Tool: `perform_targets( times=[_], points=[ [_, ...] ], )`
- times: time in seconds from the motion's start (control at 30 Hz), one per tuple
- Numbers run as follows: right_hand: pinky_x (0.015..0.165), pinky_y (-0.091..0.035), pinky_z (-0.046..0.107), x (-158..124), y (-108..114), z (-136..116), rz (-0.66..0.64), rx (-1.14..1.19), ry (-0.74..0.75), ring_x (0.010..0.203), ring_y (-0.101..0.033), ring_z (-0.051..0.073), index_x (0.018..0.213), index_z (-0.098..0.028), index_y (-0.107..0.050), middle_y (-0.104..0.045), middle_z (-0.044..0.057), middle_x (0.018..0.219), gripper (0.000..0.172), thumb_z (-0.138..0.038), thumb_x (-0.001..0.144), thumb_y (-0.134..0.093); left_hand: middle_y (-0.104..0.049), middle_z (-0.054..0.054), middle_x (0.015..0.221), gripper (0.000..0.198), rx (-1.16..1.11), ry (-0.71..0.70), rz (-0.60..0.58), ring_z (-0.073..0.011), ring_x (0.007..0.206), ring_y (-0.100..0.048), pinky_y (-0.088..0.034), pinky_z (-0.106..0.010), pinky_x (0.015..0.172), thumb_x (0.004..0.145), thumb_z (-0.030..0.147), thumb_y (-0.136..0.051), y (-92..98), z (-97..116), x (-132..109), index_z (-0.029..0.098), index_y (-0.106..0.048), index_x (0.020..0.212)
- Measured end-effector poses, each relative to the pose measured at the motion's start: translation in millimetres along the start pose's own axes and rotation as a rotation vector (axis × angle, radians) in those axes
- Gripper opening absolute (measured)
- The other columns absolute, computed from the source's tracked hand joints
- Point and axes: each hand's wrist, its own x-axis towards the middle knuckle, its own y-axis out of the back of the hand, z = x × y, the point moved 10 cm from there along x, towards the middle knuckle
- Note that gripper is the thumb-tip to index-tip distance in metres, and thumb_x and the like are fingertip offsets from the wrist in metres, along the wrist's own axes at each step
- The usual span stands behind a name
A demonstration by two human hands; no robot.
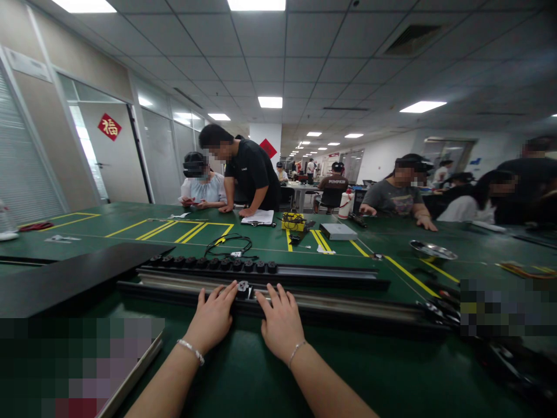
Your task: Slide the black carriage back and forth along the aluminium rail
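A long black rail (348, 307) with a lighter channel along its length lies across the green table in front of me. Resting on its near side, my left hand (214, 313) has its fingers stretched forward, fingertips beside a small metal-and-black fitting (243, 288) in the channel. To the right of that fitting, my right hand (282, 322) lies with fingers spread over the rail. Neither hand is wrapped around anything. Just behind runs a second black rail (331, 273), with several round black knobs (237, 265) in a row along its left part.
A dark flat panel (82, 276) lies at left. Beyond the rails are a coiled black cable (230, 245), a yellow box of wires (293, 222), a grey box (338, 231) and a metal bowl (433, 251). Several people are around the far side of the table (383, 278).
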Motion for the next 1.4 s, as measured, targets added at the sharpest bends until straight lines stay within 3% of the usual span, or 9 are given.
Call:
perform_targets(
  times=[1.4],
  points=[
    [0.104,-0.013,0.044,1.0,-0.4,0.2,0.021,0.027,0.012,0.132,-0.018,0.028,0.134,-0.031,-0.034,-0.027,0.004,0.145,0.056,-0.032,0.080,-0.047,-0.026,-0.001,0.146,0.070,0.031,0.000,-0.021,-0.0280,0.128,-0.030,-0.016,-0.061,0.102,0.068,0.011,-0.036,2.9,6.1,-2.3,0.024,-0.029,0.137]
  ],
)
